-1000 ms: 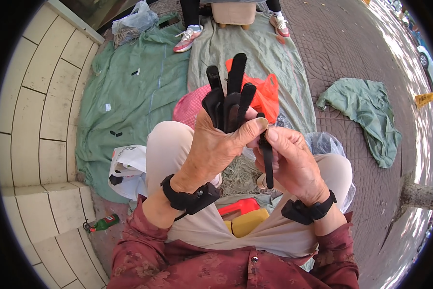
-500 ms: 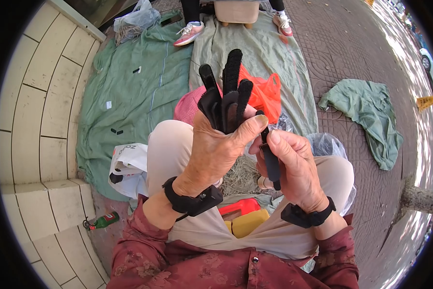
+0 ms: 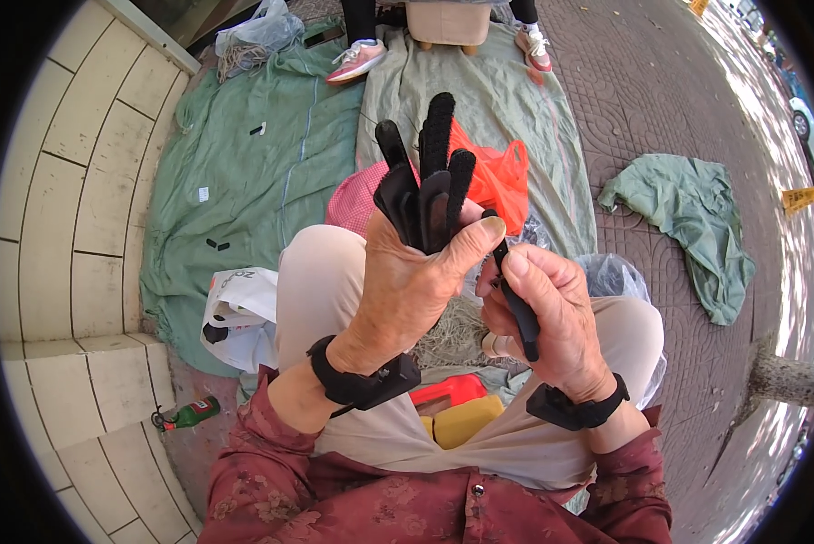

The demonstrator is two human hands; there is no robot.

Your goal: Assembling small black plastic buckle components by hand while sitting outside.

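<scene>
A fan of narrow black ribbed strips, plastic or rubber by the look [image 3: 428, 186], stands up out of the left hand [image 3: 405, 290], held over the person's lap. They look light and fairly stiff, since they stay upright and splayed without drooping, though the tips seem free to slide against each other. Their ridged faces should give good purchase. The safest place to take them is low down, where they bunch together. That is where the left hand has its grip closed round the bundle, thumb pressed across the front.

Just beside it, the right hand [image 3: 547, 313] is closed on a single black strip of the same kind [image 3: 514, 299], which runs slantwise through the fingers with its upper end near the left thumb.

Both wrists carry black bands. Beneath the hands are pale trousers and a dark red patterned shirt, with a red and a yellow block [image 3: 457, 415] in the lap. Beyond the knees lie an orange plastic bag [image 3: 498, 177], green cloths spread on the paving [image 3: 244, 190], a white bag [image 3: 239, 308] and a small green bottle [image 3: 189, 414] by the tiled step.
</scene>
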